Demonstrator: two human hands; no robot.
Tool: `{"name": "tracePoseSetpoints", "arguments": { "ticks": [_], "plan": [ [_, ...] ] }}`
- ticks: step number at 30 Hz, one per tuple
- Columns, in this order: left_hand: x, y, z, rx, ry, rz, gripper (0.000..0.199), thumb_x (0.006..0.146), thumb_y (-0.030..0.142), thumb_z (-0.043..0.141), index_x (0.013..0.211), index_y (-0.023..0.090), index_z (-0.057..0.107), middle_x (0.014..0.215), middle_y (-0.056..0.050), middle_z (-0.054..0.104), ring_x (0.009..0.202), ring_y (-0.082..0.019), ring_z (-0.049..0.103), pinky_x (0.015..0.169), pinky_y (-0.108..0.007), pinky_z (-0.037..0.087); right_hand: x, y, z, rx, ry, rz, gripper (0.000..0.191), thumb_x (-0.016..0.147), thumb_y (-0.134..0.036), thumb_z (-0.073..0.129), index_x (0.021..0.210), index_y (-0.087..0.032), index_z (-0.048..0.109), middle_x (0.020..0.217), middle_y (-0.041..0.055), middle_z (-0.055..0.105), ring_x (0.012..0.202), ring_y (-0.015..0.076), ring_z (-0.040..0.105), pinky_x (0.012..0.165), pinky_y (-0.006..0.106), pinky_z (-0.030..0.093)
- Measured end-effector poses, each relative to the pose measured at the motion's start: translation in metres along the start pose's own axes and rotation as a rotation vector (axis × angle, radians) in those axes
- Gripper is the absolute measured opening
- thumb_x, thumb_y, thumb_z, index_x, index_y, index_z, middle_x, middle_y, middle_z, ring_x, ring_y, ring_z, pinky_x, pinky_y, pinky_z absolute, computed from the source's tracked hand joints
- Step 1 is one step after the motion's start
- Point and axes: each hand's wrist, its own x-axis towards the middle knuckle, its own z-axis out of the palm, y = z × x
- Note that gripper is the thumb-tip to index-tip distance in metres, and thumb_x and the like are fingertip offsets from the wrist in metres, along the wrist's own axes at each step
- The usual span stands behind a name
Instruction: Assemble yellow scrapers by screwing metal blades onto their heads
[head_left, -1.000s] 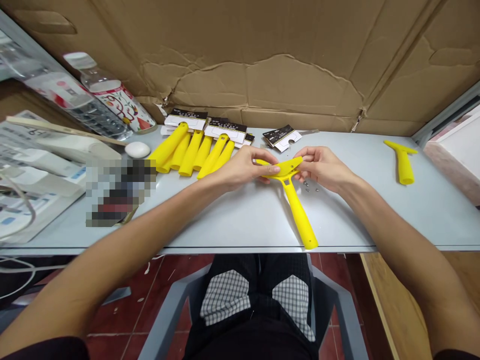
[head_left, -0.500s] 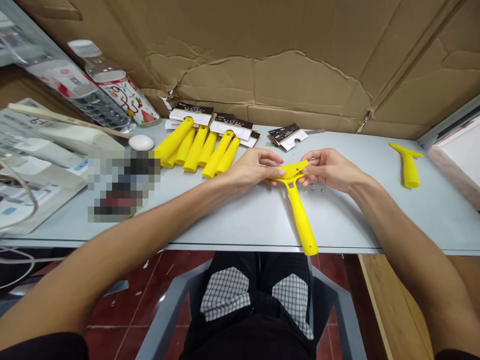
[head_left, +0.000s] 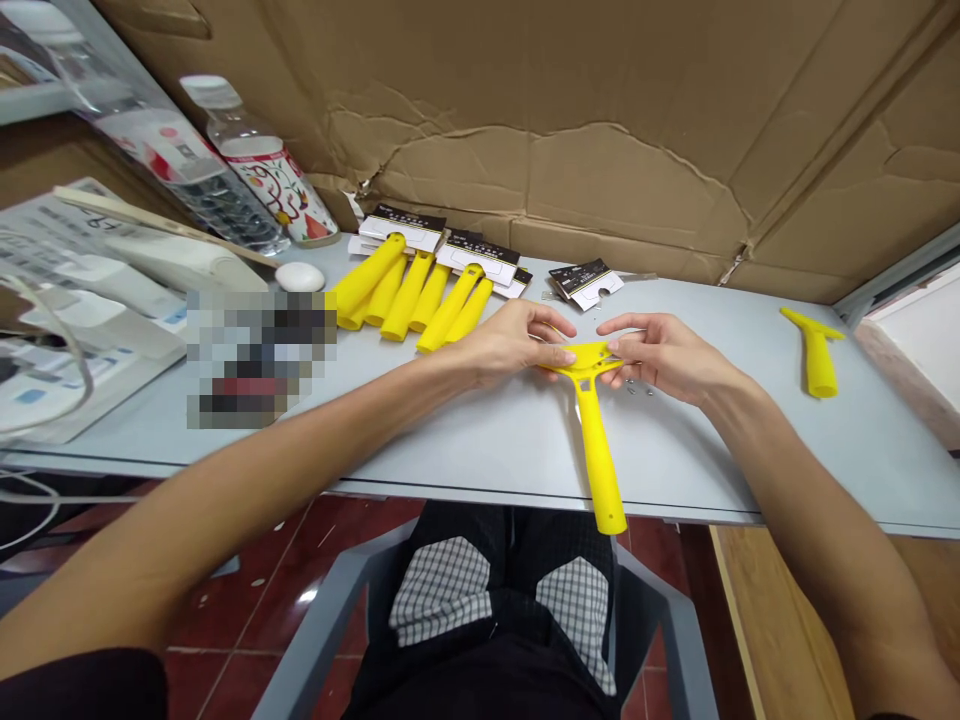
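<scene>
Currently | left hand (head_left: pixel 510 345) and right hand (head_left: pixel 664 355) pinch opposite ends of yellow scraper handle (head_left: pixel 592 430), shaft overhanging table (head_left: pixel 487 440) | apparently done: separate handle (head_left: pixel 814 355) | left: handle row (head_left: pixel 409 300), screws (head_left: pixel 639 390), cards (head_left: pixel 585 283)
</scene>
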Motion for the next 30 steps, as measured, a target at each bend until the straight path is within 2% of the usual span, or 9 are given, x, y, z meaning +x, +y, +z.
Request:
{"name": "tracePoseSetpoints", "arguments": {
  "ticks": [3, 9, 19, 25, 28, 30],
  "plan": [
    [0.003, -0.003, 0.001, -0.029, 0.006, 0.003, 0.035, 0.072, 0.015, 0.096, 0.098, 0.014, 0.073, 0.093, -0.010, 0.080, 0.080, -0.020, 0.078, 0.076, -0.038, 0.065, 0.000, 0.001, -0.001, -0.001, 0.001, -0.002, 0.048, 0.075, -0.025, 0.098, 0.113, -0.015, 0.071, 0.093, 0.0141, 0.084, 0.073, 0.0224, 0.082, 0.070, 0.033, 0.070],
    [0.005, -0.006, 0.003, -0.059, 0.037, -0.017, 0.021, 0.079, 0.013, 0.091, 0.090, 0.013, 0.074, 0.092, -0.010, 0.081, 0.080, -0.018, 0.078, 0.081, -0.038, 0.066, 0.000, 0.001, -0.005, -0.005, -0.016, -0.047, 0.043, 0.073, -0.033, 0.102, 0.101, -0.015, 0.075, 0.090, 0.0129, 0.084, 0.076, 0.0226, 0.083, 0.070, 0.030, 0.069],
    [0.006, -0.007, 0.000, -0.028, 0.025, 0.009, 0.025, 0.078, 0.016, 0.093, 0.096, 0.013, 0.075, 0.093, -0.010, 0.080, 0.079, -0.019, 0.079, 0.084, -0.041, 0.066, 0.005, 0.005, -0.012, -0.012, -0.028, -0.048, 0.045, 0.072, -0.039, 0.103, 0.101, -0.014, 0.077, 0.094, 0.0152, 0.084, 0.080, 0.0228, 0.083, 0.075, 0.031, 0.070],
    [0.005, -0.008, 0.000, -0.010, 0.013, 0.002, 0.039, 0.077, 0.012, 0.093, 0.106, 0.017, 0.066, 0.085, -0.004, 0.077, 0.067, -0.017, 0.076, 0.077, -0.039, 0.063, 0.002, 0.002, -0.006, -0.033, 0.001, -0.024, 0.045, 0.073, -0.027, 0.100, 0.106, -0.016, 0.072, 0.081, 0.0108, 0.082, 0.073, 0.0223, 0.082, 0.071, 0.031, 0.069],
    [0.003, -0.006, 0.004, -0.049, 0.070, -0.008, 0.038, 0.080, 0.011, 0.090, 0.107, 0.018, 0.065, 0.082, -0.003, 0.077, 0.067, -0.016, 0.075, 0.078, -0.037, 0.063, 0.002, 0.002, -0.005, -0.030, 0.032, -0.050, 0.050, 0.068, -0.021, 0.101, 0.108, -0.016, 0.070, 0.076, 0.0066, 0.079, 0.071, 0.0222, 0.081, 0.070, 0.031, 0.069],
    [0.003, -0.005, 0.008, -0.137, 0.110, -0.024, 0.029, 0.085, 0.013, 0.087, 0.106, 0.018, 0.067, 0.087, -0.005, 0.079, 0.074, -0.016, 0.076, 0.083, -0.035, 0.063, 0.002, 0.002, -0.006, -0.012, 0.056, -0.071, 0.053, 0.068, -0.020, 0.101, 0.109, -0.017, 0.069, 0.075, 0.0050, 0.078, 0.072, 0.0230, 0.082, 0.071, 0.031, 0.069]
  ]
}}
